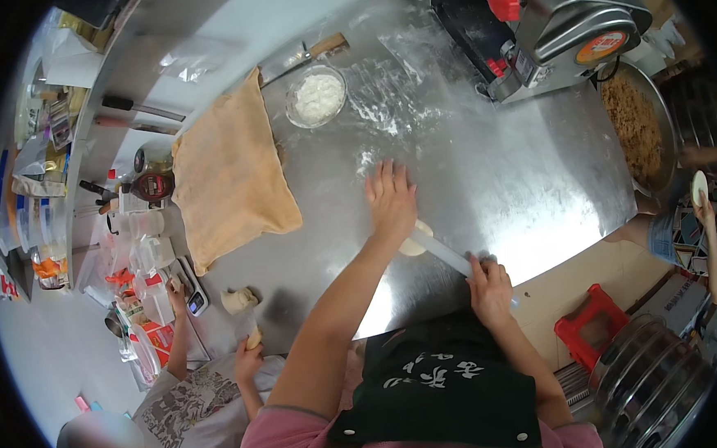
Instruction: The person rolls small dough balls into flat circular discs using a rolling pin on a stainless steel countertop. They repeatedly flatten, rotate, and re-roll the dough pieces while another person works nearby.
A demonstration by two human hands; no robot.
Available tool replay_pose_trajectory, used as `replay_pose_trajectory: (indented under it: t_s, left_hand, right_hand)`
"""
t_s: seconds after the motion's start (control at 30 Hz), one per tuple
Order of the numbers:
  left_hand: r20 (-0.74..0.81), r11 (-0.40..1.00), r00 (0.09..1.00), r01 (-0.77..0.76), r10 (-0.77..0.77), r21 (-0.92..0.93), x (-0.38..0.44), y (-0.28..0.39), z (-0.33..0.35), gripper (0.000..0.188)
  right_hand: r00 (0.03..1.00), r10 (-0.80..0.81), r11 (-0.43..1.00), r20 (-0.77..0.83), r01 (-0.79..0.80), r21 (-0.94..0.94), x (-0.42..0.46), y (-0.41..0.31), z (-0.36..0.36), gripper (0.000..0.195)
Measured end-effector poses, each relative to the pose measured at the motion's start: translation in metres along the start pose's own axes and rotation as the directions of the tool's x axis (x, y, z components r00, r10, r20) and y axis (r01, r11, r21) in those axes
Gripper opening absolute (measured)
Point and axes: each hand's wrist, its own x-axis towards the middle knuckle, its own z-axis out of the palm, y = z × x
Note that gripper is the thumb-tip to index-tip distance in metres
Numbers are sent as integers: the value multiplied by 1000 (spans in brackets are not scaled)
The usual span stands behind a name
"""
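Note:
My left hand (392, 203) lies flat on the steel worktop (344, 188), its fingers stretched out and slightly apart. Beside its wrist, a small round of pale dough (414, 248) sits partly under a white rolling pin (443, 254). My right hand (490, 283) grips the near end of that pin by the table's front edge. The pin's far end runs towards my left palm; whether they touch is hidden. Beyond, a clear bowl of white flour (319, 97) stands near scattered flour (388, 108). A tan cloth (232, 170) covers something to the left.
A co-worker at left holds dough (253, 339) near a dough lump (239, 300) and a digital scale (195, 298). Back right stands a metal machine (575, 38); a bowl of brown crumbly filling (636, 127) is beside it. Another person's hand holds a pale disc (699, 188). A wooden-handled blade (326, 46) lies behind the flour.

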Motion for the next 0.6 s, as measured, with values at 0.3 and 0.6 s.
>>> replay_pose_trajectory:
  t_s: [0.3, 0.6]
  left_hand:
    - [62, 994, 993, -104, 105, -19, 37, 15, 12, 54]
    - [191, 986, 969, -145, 159, -86, -61, -33, -34, 63]
  right_hand:
    - [999, 32, 999, 18, -32, -40, 0, 9, 1, 58]
    - [993, -112, 990, -41, 108, -87, -31, -7, 17, 52]
